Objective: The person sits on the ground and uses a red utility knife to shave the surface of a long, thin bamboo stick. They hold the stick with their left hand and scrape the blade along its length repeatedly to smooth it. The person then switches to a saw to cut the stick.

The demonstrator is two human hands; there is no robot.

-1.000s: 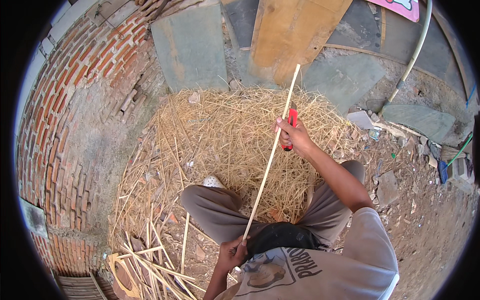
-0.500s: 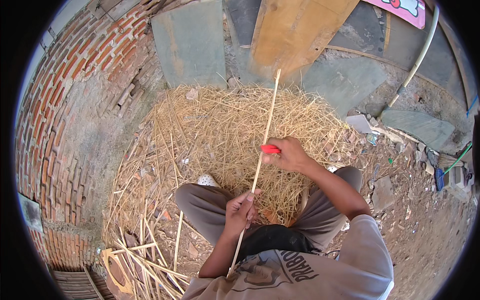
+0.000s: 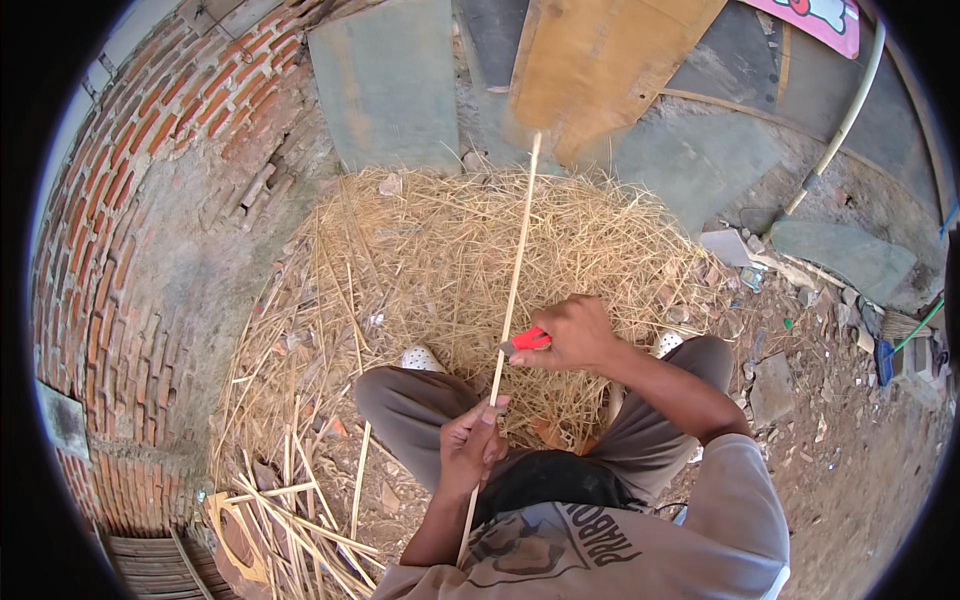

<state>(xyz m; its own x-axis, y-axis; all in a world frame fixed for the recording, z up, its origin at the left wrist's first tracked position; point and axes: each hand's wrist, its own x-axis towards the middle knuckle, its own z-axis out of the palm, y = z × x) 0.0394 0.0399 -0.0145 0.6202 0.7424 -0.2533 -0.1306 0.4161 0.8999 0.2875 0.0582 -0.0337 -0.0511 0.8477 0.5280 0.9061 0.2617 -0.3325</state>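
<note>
A long, pale, thin strip, perhaps bamboo (image 3: 521, 235), slants up from my chest past my lap. My left hand (image 3: 472, 443) is closed round its lower part, the thumb lying along it. My right hand (image 3: 572, 335) grips a red-handled knife (image 3: 530, 340). The short grey blade touches the strip a little above my left hand. Beneath the strip, a heap of straw-coloured shavings (image 3: 450, 240) spreads in front of my crossed legs.
More pale strips (image 3: 300, 530) lie in a loose pile at lower left. A brick wall (image 3: 130, 270) rises on the left. Grey slabs (image 3: 385, 95) and a brown board (image 3: 605, 70) lean behind the shavings. A blue-headed brush (image 3: 884, 362) and rubble lie at right.
My right hand has brought the knife down along the strip, closer to my left hand. The strip's far end has swung slightly left. My left hand keeps its hold.
</note>
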